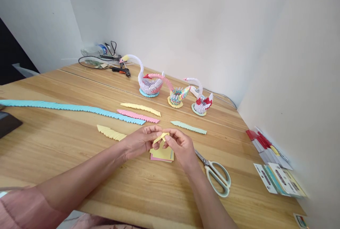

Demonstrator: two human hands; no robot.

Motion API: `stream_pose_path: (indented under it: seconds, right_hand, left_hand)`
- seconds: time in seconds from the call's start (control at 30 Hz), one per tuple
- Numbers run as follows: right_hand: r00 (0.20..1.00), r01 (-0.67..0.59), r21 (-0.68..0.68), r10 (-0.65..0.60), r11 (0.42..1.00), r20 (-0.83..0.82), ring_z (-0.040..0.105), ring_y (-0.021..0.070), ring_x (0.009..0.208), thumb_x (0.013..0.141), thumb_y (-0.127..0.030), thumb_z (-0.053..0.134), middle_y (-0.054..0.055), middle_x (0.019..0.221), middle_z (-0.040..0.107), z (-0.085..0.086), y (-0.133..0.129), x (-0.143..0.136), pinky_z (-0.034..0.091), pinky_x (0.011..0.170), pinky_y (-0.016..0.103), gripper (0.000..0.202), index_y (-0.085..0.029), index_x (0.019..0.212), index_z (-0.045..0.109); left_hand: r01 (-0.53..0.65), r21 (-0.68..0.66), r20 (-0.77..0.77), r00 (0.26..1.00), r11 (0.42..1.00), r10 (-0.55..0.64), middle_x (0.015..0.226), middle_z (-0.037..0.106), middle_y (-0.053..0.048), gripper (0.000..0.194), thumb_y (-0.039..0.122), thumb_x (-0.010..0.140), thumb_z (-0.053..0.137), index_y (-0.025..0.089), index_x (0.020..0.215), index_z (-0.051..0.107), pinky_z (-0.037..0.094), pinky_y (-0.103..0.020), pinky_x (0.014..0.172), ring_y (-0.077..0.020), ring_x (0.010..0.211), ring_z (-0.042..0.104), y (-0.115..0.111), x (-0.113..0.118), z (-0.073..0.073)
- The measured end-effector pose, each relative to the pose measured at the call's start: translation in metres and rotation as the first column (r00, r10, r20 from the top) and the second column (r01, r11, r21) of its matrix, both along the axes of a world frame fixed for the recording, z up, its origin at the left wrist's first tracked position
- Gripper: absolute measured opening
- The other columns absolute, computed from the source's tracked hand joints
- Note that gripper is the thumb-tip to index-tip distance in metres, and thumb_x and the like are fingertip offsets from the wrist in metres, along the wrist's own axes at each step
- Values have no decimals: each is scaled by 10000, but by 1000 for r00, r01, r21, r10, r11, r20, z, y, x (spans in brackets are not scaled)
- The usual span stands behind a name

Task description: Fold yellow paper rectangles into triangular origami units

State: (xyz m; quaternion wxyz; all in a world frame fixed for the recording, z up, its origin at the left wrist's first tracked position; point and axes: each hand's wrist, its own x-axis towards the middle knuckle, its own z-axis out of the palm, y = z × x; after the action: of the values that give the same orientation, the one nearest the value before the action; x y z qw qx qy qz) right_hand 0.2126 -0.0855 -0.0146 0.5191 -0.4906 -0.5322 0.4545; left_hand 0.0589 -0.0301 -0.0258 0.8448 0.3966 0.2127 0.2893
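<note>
Between the fingertips of both hands is a small folded yellow paper piece (pixel 162 137). My left hand (pixel 142 139) pinches its left side, and my right hand (pixel 180 144) grips its right side with the thumb on top. Just below the hands lies a stack of yellow and pink paper sheets (pixel 162 154), partly covered by the fingers. A row of folded yellow pieces (pixel 110 133) runs under my left forearm's far side. Close to my right wrist rest the scissors (pixel 216 174), their pale green handles toward me and the blade tips hidden behind the wrist.
Rows of folded paper lie beyond the hands: blue (pixel 71 107), pink (pixel 138 115), yellow (pixel 140 108) and pale green (pixel 188 127). Three paper swans (pixel 151 85) stand farther back. A glue gun (pixel 122 70) and bottle (pixel 94 50) sit back left. Paper packs (pixel 278 179) lie right.
</note>
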Motion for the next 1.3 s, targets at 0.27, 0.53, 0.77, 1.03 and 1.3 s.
stream_pose_path:
  seconds: [0.27, 0.53, 0.77, 1.03, 1.3]
  right_hand:
    - [1000, -12, 12, 12, 1000, -12, 565, 114, 569, 765, -314, 622, 2, 694, 651, -3, 1, 2, 483, 591, 260, 213, -183, 927, 664]
    - [1000, -16, 14, 16, 1000, 10, 565, 112, 581, 787, -308, 608, -1, 692, 633, -5, 0, 3, 477, 601, 253, 214, -183, 952, 665]
    - [1000, 20, 1, -20, 1000, 20, 545, 104, 567, 776, -270, 599, -24, 623, 578, -3, 0, 3, 474, 587, 241, 181, -178, 916, 667]
    - [1000, 28, 9, -28, 1000, 12, 539, 99, 577, 769, -251, 601, -28, 641, 579, -3, 0, 3, 461, 583, 227, 176, -190, 920, 667]
    - [994, 101, 0, -101, 995, 29, 558, 97, 575, 766, -270, 608, -28, 675, 578, -3, 2, 6, 467, 580, 228, 176, -179, 907, 658]
  left_hand:
    - [16, 7, 25, 1000, 1000, -16, 588, 561, 21, 215, 313, 733, 719, 131, 793, 622, 358, -208, 549, -58, 491, 478, 0, 0, -1]
    - [-18, 13, -3, 1000, 1000, 19, 596, 565, 22, 253, 324, 699, 744, 132, 797, 611, 349, -200, 532, -60, 493, 481, -1, 1, 1]
    - [-110, 143, -99, 987, 984, 125, 564, 555, 43, 299, 363, 664, 758, 144, 799, 606, 353, -187, 514, -56, 483, 462, 1, 3, -1]
    - [-168, 319, -165, 959, 933, 230, 591, 538, 50, 280, 367, 690, 720, 141, 790, 589, 364, -182, 496, -51, 479, 453, 0, 6, 0]
    - [-221, 591, -216, 884, 776, 415, 654, 562, 25, 192, 305, 725, 652, 152, 800, 563, 404, -212, 579, -95, 604, 502, -5, 8, 1]
